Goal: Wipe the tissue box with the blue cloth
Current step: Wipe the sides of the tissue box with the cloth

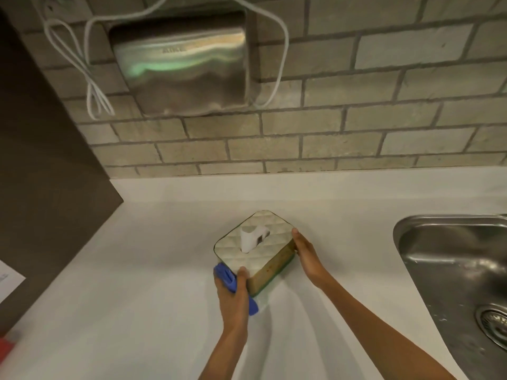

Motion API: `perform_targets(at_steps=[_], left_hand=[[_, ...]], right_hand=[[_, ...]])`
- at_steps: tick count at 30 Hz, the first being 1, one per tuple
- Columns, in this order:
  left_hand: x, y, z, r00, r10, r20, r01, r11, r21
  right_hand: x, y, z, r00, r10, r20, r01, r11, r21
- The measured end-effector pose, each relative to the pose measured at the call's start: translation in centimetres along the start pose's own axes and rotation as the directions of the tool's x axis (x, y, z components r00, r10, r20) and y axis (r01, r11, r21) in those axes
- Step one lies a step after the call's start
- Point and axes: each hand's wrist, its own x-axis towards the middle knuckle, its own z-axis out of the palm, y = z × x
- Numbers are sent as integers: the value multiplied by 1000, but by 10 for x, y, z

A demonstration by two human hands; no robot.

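Note:
A square tissue box (270,259) with a mirrored, quilted-looking top and tan sides stands on the white counter (137,283). A white tissue (251,237) sticks up from its middle. My left hand (233,294) presses the blue cloth (226,278) against the box's near-left corner, thumb on the top edge. The cloth shows above and below my fingers. My right hand (308,256) holds the box's right side, fingers flat against it.
A steel sink (452,270) with a drain lies to the right. A metal hand dryer (181,67) and white cables hang on the brick wall behind. A dark panel stands at left, with a paper and a red object at the left edge.

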Motion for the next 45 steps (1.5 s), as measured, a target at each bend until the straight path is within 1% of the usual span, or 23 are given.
perform_targets(at_steps=[3, 6, 8, 10, 12, 14, 16, 18, 20, 22, 24, 27, 29, 33, 35, 37, 39, 40, 41, 43, 45], left_hand=[[2, 1, 4, 1000, 26, 4, -26, 999, 43], [10, 5, 1, 998, 40, -47, -34, 994, 104], [15, 11, 0, 997, 26, -72, -15, 988, 156], [22, 19, -2, 997, 22, -72, -5, 973, 231], [28, 30, -4, 999, 21, -44, -5, 943, 332], [35, 42, -6, 1000, 10, 4, -11, 891, 454], [41, 52, -7, 998, -10, 54, -21, 844, 536], [47, 63, -7, 994, -47, 96, -18, 813, 582], [52, 73, -8, 987, -92, 132, -7, 793, 609], [56, 79, -10, 980, -120, 161, -8, 779, 627], [58, 84, -10, 977, -115, 179, -29, 763, 646], [61, 89, -6, 978, -93, 184, -57, 737, 673], [62, 90, -2, 980, -72, 184, -78, 715, 695], [61, 87, 3, 983, 6, 182, -137, 678, 722], [55, 85, 5, 984, 77, 158, -170, 650, 741], [46, 81, 6, 964, 225, 145, -256, 615, 746], [34, 74, 6, 881, 423, 210, -433, 546, 717], [28, 68, 6, 834, 488, 258, -509, 496, 704], [22, 63, 7, 796, 523, 303, -557, 438, 706], [12, 55, 8, 739, 563, 370, -610, 325, 723], [9, 50, 10, 701, 597, 390, -640, 286, 713]], right_hand=[[-18, 0, -6, 999, -36, 2, 36, 999, 11], [-34, 8, -11, 999, -48, 6, 48, 999, -18], [-41, 10, -12, 998, -48, -33, 46, 997, -61], [-46, 8, -13, 992, -83, -98, 68, 987, -146], [-53, 4, -15, 977, -133, -166, 89, 964, -251], [-60, -2, -16, 963, -159, -217, 86, 946, -312], [-66, -11, -20, 954, -163, -252, 59, 924, -377], [-70, -19, -24, 952, -134, -276, 5, 906, -423], [-75, -26, -26, 961, -79, -265, -42, 904, -424], [-79, -29, -25, 971, -23, -236, -66, 930, -362], [-80, -33, -24, 975, 5, -224, -76, 948, -309], [-70, -33, -24, 973, 34, -229, -101, 952, -288], [-59, -29, -24, 979, 45, -201, -95, 965, -244], [-40, -24, -20, 988, 108, -110, -108, 994, 4], [-34, -20, -17, 986, 129, -104, -124, 991, 52], [-29, -17, -15, 987, 121, -108, -115, 991, 62], [-26, -13, -14, 987, 125, -96, -115, 988, 105], [-24, -11, -14, 988, 129, -82, -118, 985, 129], [-24, -10, -14, 989, 133, -65, -122, 981, 151], [-22, -10, -15, 991, 132, -32, -125, 977, 175], [-21, -12, -16, 992, 126, 3, -125, 979, 160]])
